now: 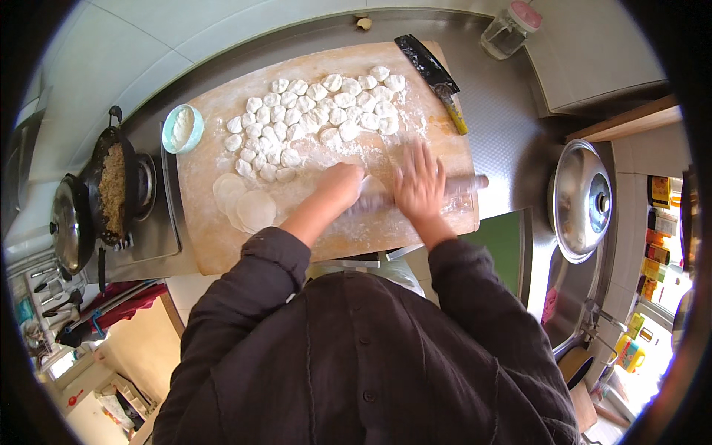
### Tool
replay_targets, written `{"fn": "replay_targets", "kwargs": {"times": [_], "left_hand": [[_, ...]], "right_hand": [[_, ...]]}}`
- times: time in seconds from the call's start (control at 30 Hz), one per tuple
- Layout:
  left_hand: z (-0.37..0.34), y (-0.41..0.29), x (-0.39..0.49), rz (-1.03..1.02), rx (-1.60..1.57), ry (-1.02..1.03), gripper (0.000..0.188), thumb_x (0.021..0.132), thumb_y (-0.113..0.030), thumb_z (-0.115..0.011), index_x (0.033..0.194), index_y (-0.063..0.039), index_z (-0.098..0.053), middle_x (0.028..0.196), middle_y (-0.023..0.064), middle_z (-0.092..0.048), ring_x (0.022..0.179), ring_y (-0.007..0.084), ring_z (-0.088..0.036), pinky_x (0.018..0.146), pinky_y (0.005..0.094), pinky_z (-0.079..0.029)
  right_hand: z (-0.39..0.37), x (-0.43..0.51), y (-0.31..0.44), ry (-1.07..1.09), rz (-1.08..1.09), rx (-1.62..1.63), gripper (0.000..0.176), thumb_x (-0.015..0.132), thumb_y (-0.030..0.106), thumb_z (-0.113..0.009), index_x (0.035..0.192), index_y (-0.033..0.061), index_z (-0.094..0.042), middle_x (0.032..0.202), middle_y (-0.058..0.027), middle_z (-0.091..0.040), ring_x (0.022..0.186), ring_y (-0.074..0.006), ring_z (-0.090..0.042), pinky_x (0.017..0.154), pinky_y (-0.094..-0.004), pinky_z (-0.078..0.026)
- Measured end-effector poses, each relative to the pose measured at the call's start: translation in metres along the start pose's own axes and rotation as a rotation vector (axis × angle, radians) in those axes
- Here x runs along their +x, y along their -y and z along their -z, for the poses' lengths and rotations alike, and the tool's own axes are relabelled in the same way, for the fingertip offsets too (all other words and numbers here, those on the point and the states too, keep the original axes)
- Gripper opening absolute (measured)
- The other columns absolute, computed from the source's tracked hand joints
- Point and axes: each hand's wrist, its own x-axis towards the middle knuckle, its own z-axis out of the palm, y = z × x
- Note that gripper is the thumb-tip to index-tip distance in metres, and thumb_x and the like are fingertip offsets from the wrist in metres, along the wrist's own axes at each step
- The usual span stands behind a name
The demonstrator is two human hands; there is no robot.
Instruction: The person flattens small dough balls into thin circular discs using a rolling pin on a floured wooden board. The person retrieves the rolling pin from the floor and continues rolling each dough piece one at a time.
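Note:
My left hand (344, 182) has its fingers curled at the edge of a thin round of dough (372, 186), holding it on a floured wooden board (328, 245). My right hand (420, 181) lies flat, fingers stretched forward, with its palm on a wooden rolling pin (466, 185). Motion blurs both the right hand and the pin, whose near end reaches the dough round. Left of my left hand, several flat rolled rounds (256, 211) overlap in a pile. Beyond both hands, many small floured dough pieces (306, 104) are spread across the board.
A cleaver (427, 64) lies at the board's far right corner. At the left edge stands a turquoise bowl of flour (182, 129). Further left, a wok (103, 167) holds crumbly brown food. A lidded glass jar (503, 36) and a large metal lid (581, 200) are on the right.

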Motion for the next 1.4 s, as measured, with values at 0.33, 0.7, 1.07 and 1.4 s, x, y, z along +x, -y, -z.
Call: {"fn": "replay_targets", "kwargs": {"times": [0.33,0.7,1.07,1.4], "left_hand": [[0.005,0.011,-0.014,0.053,0.0,-0.053,0.006,0.076,-0.009,-0.062,0.076,-0.003,-0.064,0.073,0.0179,-0.063,0.075,0.0352,-0.063,0.066,0.0446,-0.048],[0.027,0.012,-0.012,0.015,0.144,0.047,0.013,0.083,-0.009,-0.051,0.085,-0.003,-0.063,0.083,0.0191,-0.064,0.082,0.0363,-0.063,0.07,0.0449,-0.049],[0.023,0.034,-0.012,-0.031,0.188,-0.027,0.017,0.086,-0.014,-0.051,0.087,-0.001,-0.063,0.084,0.0217,-0.064,0.077,0.0398,-0.063,0.067,0.0476,-0.049],[0.001,0.01,0.029,0.274,-0.602,-0.288,0.02,0.093,-0.011,-0.045,0.087,0.001,-0.06,0.07,0.0132,-0.059,0.056,0.019,-0.054,0.056,0.0349,-0.049]], "right_hand": [[-0.002,-0.003,0.004,0.051,-0.002,-0.021,0.054,0.089,0.03,-0.051,0.136,0.0045,-0.046,0.145,-0.0133,-0.042,0.133,-0.0274,-0.04,0.105,-0.0481,-0.029],[-0.004,0.024,0.009,-0.005,-0.004,-0.051,0.052,0.09,0.029,-0.053,0.136,0.0066,-0.046,0.145,-0.0137,-0.041,0.133,-0.0286,-0.04,0.105,-0.0485,-0.029],[-0.008,0.035,0.012,-0.021,-0.008,-0.045,0.052,0.091,0.031,-0.051,0.138,0.0106,-0.046,0.145,-0.0132,-0.041,0.134,-0.029,-0.038,0.105,-0.0495,-0.029],[0.032,-0.059,-0.006,0.089,0.074,0.145,0.016,0.082,0.023,-0.054,0.087,0.0073,-0.056,0.087,-0.0116,-0.054,0.09,-0.0316,-0.05,0.091,-0.0466,-0.032]]}}
